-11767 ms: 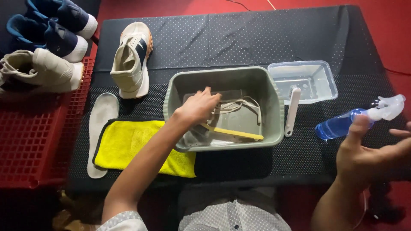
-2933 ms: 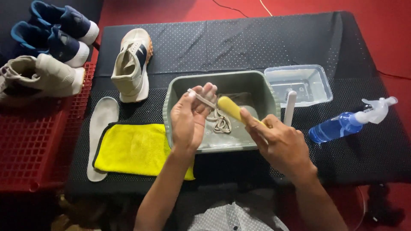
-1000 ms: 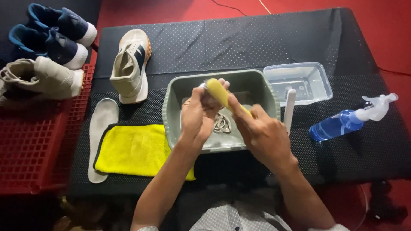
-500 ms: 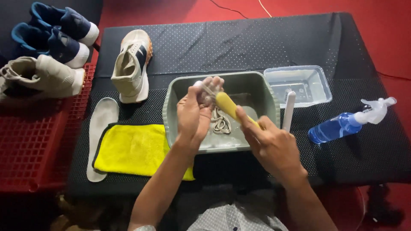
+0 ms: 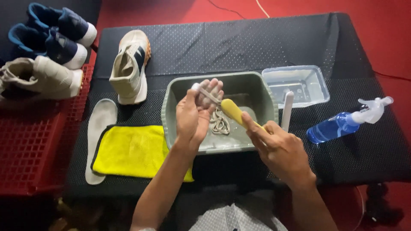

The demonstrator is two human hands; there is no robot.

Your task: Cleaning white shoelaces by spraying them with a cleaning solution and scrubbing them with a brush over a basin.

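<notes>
Over the grey-green basin (image 5: 171,90), my left hand (image 5: 195,113) holds a pale shoelace (image 5: 204,92) stretched across its open palm. More of the lace lies coiled in the water at the basin's bottom. My right hand (image 5: 278,147) grips a yellow brush (image 5: 233,110) by its handle. The brush head rests against the lace at my left fingers.
A beige sneaker (image 5: 128,68) stands left of the basin, with an insole (image 5: 96,132) and a yellow cloth (image 5: 128,149) below it. A clear tub (image 5: 317,81), a white brush (image 5: 286,112) and a blue spray bottle (image 5: 342,124) lie right. More shoes (image 5: 47,38) sit by a red crate (image 5: 34,149).
My right hand first picked up the yellow brush and my left lifted the lace from the water. Over the last second the brush has slid back and forth across the lace.
</notes>
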